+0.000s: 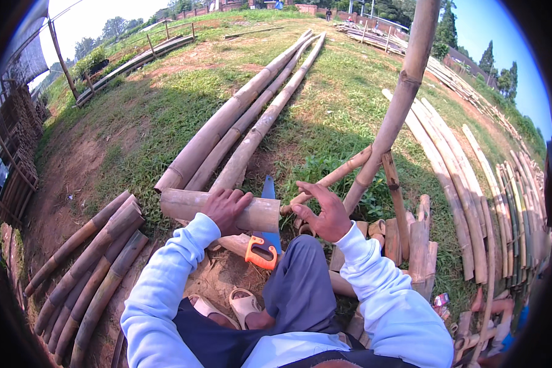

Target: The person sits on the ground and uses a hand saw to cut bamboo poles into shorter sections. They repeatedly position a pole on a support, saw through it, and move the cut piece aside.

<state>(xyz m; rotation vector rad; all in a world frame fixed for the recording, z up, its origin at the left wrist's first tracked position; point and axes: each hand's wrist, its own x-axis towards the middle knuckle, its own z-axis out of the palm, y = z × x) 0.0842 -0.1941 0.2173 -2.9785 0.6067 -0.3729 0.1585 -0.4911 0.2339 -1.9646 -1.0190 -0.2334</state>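
My left hand point(227, 209) is wrapped over a thick, short bamboo section point(184, 205) that lies crosswise in front of me. Just off the section's right end, my right hand point(326, 211) is raised with thumb and fingers apart and nothing visible between them. A hand saw with a blue blade and orange handle point(261, 253) rests below the section, which covers part of its blade. Under the section shows another bamboo piece point(234, 244), close to the saw's handle. A thin bamboo brace point(343, 170) runs behind my right hand to a leaning pole point(386, 132).
Three long bamboo poles point(242, 101) stretch away over the grass. Several cut lengths point(98, 270) lie at the left. Short upright pieces point(420, 245) and more long poles point(448, 184) are on the right. My sandalled feet point(245, 306) are on bare soil.
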